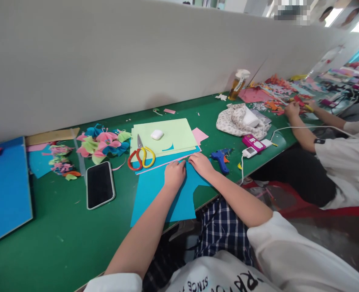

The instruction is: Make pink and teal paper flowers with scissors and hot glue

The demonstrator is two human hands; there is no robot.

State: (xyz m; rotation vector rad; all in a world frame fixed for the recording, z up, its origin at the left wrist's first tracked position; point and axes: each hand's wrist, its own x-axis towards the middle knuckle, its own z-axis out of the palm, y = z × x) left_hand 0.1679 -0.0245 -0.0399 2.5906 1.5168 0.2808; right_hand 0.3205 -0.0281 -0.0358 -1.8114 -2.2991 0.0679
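My left hand (175,175) and my right hand (201,165) are side by side at the upper part of a sheet of blue paper (147,192). The fingers of both are bent and pressed onto the paper, with the fingertips partly hidden. A thin pink paper edge (159,164) runs just beyond my fingers. Scissors (141,156) with one red and one yellow handle lie left of my hands, partly over a stack of light green paper (176,132). To the right of my right hand rests a blue glue gun (221,159).
A phone (100,185), colourful paper flowers (104,144) and a blue board (4,190) are on the left. A white case (157,134) sits on the green sheets. Right are a patterned cloth (232,121), a magenta device (253,143) and a spray bottle (239,84). Another person's hands (293,109) work beyond.
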